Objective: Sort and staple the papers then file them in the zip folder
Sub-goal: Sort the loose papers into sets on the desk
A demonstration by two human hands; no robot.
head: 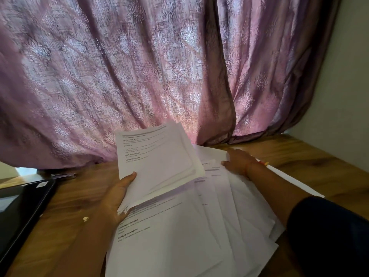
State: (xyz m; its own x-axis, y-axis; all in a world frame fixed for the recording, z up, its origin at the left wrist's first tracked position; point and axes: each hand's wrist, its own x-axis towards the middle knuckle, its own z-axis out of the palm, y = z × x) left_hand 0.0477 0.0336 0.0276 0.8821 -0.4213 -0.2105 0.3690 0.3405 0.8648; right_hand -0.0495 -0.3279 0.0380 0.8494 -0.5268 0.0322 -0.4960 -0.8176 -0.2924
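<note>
Left hand (117,193) grips a raised sheaf of printed white papers (157,164) over loose white sheets spread on the wooden table (65,206); right hand (238,161) rests flat on spread sheets (199,226); dark flat folder (22,204), possibly zip type, lies left

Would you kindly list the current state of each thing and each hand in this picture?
Left hand: grips a sheaf of papers.
Sheaf of papers: lifted off the table, tilted up.
Right hand: fingers flat on the spread papers.
Spread papers: loose, overlapping, flat on the table.
Table: wooden, bears the papers.
Black folder: lies flat at the table's left edge.
Curtain: drawn, reaching the table.
</note>
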